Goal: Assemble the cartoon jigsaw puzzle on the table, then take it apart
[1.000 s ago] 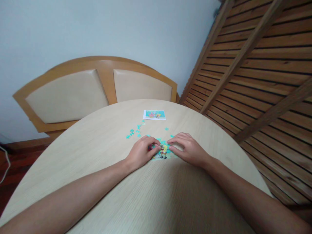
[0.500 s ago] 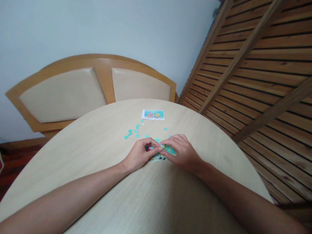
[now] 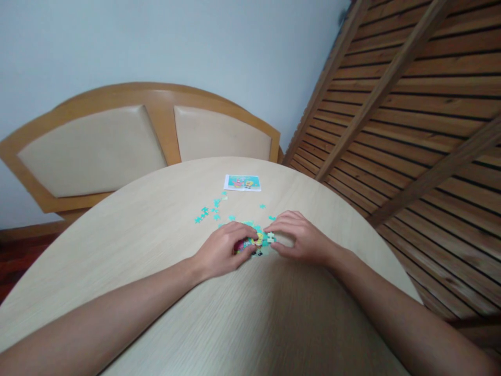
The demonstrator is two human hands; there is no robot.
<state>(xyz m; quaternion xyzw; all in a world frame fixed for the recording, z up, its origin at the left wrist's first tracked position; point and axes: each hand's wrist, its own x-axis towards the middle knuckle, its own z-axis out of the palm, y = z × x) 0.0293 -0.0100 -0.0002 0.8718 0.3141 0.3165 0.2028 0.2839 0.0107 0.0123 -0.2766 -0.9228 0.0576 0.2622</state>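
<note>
A partly assembled jigsaw puzzle (image 3: 259, 243) with cartoon figures on a turquoise ground lies flat on the table. My left hand (image 3: 227, 246) rests over its left part, thumb and curved fingers apart, hiding some of the picture. Between the thumb and fingertips of my right hand (image 3: 301, 237) is a pale puzzle piece (image 3: 271, 237), at the right side of the picture. Loose turquoise pieces lie just behind the hands, among them one piece (image 3: 262, 206) and another (image 3: 232, 218).
A picture card (image 3: 242, 183) with the cartoon figures lies farther back on the round wooden table (image 3: 164, 235). Several loose pieces (image 3: 204, 211) are scattered to the left. Behind stands a padded bench back (image 3: 168, 120); a slatted wooden panel (image 3: 391, 115) rises at right.
My hands have drawn apart: the right moved rightward with the pale piece, away from the left fingertips. The left thumb and fingers have spread, showing more of the picture. The view shifted slightly.
</note>
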